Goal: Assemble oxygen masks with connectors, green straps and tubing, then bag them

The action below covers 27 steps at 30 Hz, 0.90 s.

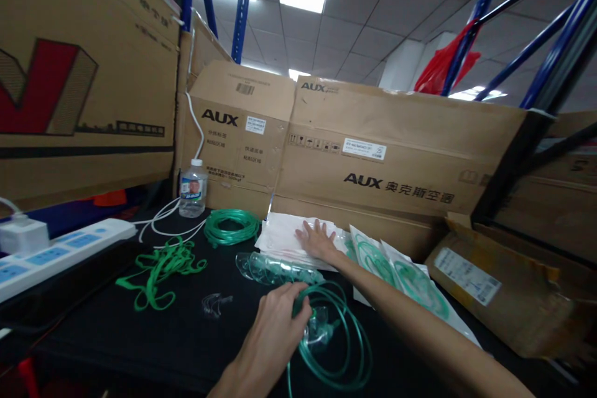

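Observation:
My left hand (284, 317) is closed around a loose coil of green oxygen tubing (347, 348) low in the middle. A clear green oxygen mask (319, 326) lies within that coil, just right of my fingers. Farther back, my right hand (317, 239) rests flat with spread fingers on a stack of white pouches (280, 233). Between the hands and to the left, a row of nested clear masks (275, 268) lies on the black table. Right of the stack, packed pouches (415, 283) show green tubing through their clear fronts, partly hidden by my right forearm.
Another coil of green tubing (231, 227) and a heap of green elastic straps (161, 270) lie left. Small clear plastic pieces (216, 305) sit nearby. A water bottle (193, 189), a power strip (69, 252) and cardboard boxes (504, 298) edge the table.

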Motion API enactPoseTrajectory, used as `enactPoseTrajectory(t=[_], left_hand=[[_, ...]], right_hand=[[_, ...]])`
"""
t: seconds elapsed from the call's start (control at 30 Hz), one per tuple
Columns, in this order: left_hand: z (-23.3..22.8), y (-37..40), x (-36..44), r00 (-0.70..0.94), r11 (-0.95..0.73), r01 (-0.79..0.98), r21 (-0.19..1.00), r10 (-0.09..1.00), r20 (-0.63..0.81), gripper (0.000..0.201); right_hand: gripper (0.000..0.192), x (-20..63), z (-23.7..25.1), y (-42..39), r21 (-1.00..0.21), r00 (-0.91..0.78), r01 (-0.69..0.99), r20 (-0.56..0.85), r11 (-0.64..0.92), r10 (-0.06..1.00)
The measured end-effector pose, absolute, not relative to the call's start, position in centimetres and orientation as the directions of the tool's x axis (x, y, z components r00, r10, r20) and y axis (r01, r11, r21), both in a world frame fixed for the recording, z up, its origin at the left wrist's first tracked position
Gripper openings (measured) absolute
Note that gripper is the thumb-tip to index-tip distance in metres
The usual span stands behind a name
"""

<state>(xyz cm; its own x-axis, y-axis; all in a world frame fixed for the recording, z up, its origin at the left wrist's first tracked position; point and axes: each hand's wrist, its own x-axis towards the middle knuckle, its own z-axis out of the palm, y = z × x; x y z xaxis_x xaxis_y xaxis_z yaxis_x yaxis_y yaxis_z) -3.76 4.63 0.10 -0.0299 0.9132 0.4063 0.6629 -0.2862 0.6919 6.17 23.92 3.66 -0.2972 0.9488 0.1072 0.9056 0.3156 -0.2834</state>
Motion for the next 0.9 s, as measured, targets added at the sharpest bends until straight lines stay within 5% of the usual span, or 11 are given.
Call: enactPoseTrajectory(t=[0.23, 0.37, 0.43, 0.77, 0.9], left_hand=[[-0.1, 4.6, -3.9, -0.038, -0.295, 0.650, 0.700, 0.908, 0.418, 0.033], [0.1, 4.3, -3.8, -0.025, -0.302, 0.641, 0.705, 0.911, 0.413, 0.032], [0.2, 4.2, -3.8, -0.012, -0.311, 0.636, 0.706, 0.911, 0.413, 0.033], [0.8, 4.0, -3.9, -0.031, -0.234, 0.655, 0.718, 0.942, 0.335, 0.037], [0.9, 3.9, -4.0, -0.037, -0.206, 0.640, 0.740, 0.954, 0.298, 0.038]], right_hand=[[0.050, 10.2, 7.5, 14.7, -0.309, -0.471, 0.732, 0.416, 0.608, 0.778], [0.028, 15.1, 5.5, 6.6, -0.304, -0.552, 0.502, 0.608, 0.810, 0.571], [0.035, 17.2, 3.6, 4.2, -0.235, -0.596, 0.480, 0.620, 0.845, 0.511], [0.048, 16.2, 1.2, 3.8, -0.062, -0.726, 0.578, 0.415, 0.813, 0.548], [0.037, 16.7, 1.2, 1.8, -0.201, -0.616, 0.539, 0.568, 0.818, 0.546]])
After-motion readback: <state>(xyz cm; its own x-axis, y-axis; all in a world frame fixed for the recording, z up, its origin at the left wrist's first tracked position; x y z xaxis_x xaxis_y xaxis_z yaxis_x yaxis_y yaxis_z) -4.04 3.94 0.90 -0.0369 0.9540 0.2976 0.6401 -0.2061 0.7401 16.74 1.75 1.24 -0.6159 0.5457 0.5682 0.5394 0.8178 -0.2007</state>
